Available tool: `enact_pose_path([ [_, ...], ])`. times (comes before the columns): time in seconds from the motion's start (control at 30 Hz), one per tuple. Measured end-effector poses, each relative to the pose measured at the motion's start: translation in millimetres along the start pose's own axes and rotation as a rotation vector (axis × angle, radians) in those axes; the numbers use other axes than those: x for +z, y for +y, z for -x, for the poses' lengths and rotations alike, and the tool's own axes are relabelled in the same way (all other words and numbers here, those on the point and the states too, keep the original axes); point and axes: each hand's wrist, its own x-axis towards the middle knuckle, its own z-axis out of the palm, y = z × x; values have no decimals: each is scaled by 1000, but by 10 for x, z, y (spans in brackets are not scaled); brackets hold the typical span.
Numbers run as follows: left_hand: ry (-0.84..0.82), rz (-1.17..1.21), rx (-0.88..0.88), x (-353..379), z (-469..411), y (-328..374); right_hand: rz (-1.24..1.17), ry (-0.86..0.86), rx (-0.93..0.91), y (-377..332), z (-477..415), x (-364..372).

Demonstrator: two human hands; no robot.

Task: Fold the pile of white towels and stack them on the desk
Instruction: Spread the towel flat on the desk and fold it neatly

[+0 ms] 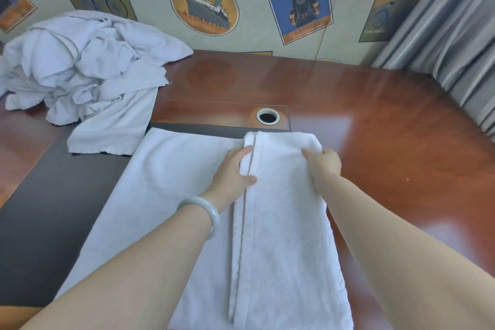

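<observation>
White towel (pixel 281 222) lies flat at the centre of the bench (pixel 375 115), its right part folded over to the middle, probably to make a narrow strip. Left hand (pixel 235 169) pinches the free hem near 12 o'clock, thumb on top. Right hand (pixel 324 163) curls around the fold at 1 o'clock, both arms stretched forward. Unfolded pile (pixel 80 67) sits at 10 o'clock.

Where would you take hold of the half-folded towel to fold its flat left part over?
Likely its left long edge, toward each end, approached from the left. That part of the towel lies flat and single, its edge free on the desk; the right part is already doubled, hem along the middle.
</observation>
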Motion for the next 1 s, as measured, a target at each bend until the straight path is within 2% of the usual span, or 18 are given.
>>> enact_pose_path([
  [0.07, -10, 17, -50, 1, -10, -1, 64, 39, -15, 1, -2, 49],
  [0.1, -6, 27, -52, 3, 8, 11, 203, 64, -58, 0, 5, 74],
  [0.13, 8, 3, -40, 10, 46, 11, 393, 96, -175, -8, 39, 89],
  [0.17, 33, -110, -26, 37, 126, 13, 574, 112, -374, 4, 72, 93],
  [0.23, 136, -543, -11, 142, 376, 12, 838, -48, -810, 88, 95, 89],
  [0.27, 152, -713, -32, 209, 495, 1, 925, -161, -929, 126, 100, 74],
  [0.33, 67, -863, -127, 348, 646, -51, 1013, -309, -883, 190, 64, 47],
  [0.37, 37, -878, -142, 398, 655, -89, 1035, -317, -831, 196, 43, 44],
  [0.47, 0, -923, -66, 372, 476, -180, 1122, -209, -720, 177, 90, 31],
  [0.57, -170, -968, 101, 151, 187, -156, 1238, -86, -540, 170, 203, -116],
  [0.63, -269, -1048, 150, -23, -23, -72, 1352, -32, -455, 168, 386, -305],
  [0.67, -255, -1106, 152, -71, -80, -1, 1412, -8, -447, 174, 508, -416],
  [0.73, -103, -1231, 172, -75, -49, 160, 1502, -22, -491, 213, 771, -632],
  [0.8, 11, -1201, 179, 3, 174, 283, 1410, -95, -531, 335, 930, -805],
  [0.9, 37, -1081, 159, 124, 632, 75, 891, -133, -666, 665, 1000, -901],
  [1.0, -26, -1057, 67, 56, 900, -281, 867, -308, -798, 889, 964, -757],
])
